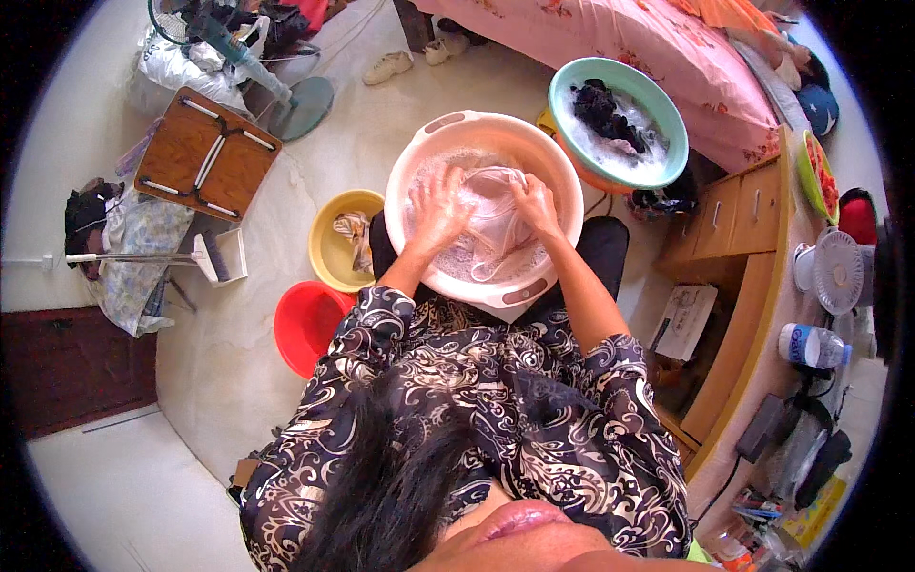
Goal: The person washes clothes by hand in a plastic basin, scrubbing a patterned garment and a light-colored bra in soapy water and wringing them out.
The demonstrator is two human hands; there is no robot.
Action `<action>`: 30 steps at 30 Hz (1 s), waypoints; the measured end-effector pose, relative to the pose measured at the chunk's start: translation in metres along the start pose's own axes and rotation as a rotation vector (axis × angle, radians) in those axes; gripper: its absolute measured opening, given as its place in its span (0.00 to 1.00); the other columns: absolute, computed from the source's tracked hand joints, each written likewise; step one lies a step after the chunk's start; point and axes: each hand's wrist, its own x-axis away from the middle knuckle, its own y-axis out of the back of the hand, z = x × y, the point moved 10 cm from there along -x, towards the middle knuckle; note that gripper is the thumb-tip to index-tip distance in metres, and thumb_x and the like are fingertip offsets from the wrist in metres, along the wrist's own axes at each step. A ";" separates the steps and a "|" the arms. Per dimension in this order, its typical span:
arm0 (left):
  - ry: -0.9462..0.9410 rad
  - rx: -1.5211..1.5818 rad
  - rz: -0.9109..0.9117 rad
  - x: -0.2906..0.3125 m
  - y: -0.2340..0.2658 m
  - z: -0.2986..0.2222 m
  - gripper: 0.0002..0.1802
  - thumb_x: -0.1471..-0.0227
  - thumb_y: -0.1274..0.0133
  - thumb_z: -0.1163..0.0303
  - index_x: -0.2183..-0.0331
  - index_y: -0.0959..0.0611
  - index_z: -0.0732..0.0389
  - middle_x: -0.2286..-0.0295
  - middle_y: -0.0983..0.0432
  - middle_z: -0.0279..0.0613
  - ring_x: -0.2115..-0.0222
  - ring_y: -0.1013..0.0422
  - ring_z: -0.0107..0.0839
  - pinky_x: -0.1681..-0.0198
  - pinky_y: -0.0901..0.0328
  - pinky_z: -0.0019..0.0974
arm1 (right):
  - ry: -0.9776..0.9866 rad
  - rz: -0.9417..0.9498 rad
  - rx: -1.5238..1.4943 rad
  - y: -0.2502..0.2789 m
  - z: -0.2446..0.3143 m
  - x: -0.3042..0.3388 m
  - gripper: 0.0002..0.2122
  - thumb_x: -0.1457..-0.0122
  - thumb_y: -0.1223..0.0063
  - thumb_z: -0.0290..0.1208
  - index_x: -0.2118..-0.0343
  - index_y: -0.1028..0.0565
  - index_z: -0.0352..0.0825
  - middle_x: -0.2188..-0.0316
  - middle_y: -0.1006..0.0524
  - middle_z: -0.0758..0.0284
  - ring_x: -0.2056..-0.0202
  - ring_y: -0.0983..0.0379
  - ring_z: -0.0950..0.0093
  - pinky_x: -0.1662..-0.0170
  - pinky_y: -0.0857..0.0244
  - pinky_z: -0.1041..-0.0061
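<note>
A large pale pink basin with handles holds soapy water, between my knees. In it lies a wet whitish garment with a thin strap loop trailing toward me; its exact kind cannot be told. My right hand pinches the garment's right edge between curled fingers. Wet and dotted with suds, my left hand rests on the garment's left side, fingers stretched out and apart. Below the foam, the rest of the cloth is hidden.
Left of the basin stand a yellow bowl with cloth inside and a red bowl. A teal basin of dark, sudsy clothes is at the far right. A wooden cabinet, folded table, dustpan and pink-covered bed surround me.
</note>
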 end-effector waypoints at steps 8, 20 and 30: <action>0.046 -0.064 0.294 0.004 -0.099 0.037 0.43 0.45 0.53 0.42 0.35 0.41 0.54 0.36 0.51 0.58 0.34 0.56 0.53 0.34 0.61 0.61 | -0.070 0.180 0.281 -0.046 -0.006 -0.012 0.23 0.41 0.51 0.48 0.56 0.22 0.31 0.60 0.22 0.45 0.55 0.26 0.46 0.51 0.33 0.53; 0.209 0.484 -0.042 0.021 -0.031 0.038 0.35 0.43 0.54 0.39 0.50 0.23 0.62 0.50 0.29 0.57 0.62 0.25 0.50 0.61 0.31 0.53 | -0.034 0.080 -0.441 -0.009 0.029 0.003 0.15 0.43 0.43 0.41 0.67 0.18 0.31 0.74 0.19 0.59 0.65 0.20 0.68 0.60 0.30 0.68; 0.273 2.193 0.600 0.007 -0.087 -0.013 0.30 0.42 0.58 0.36 0.50 0.24 0.46 0.53 0.25 0.37 0.56 0.26 0.34 0.55 0.27 0.43 | 0.534 -0.015 -0.422 0.000 0.155 0.100 0.09 0.49 0.40 0.30 0.68 0.20 0.29 0.50 0.25 0.57 0.54 0.26 0.65 0.49 0.34 0.67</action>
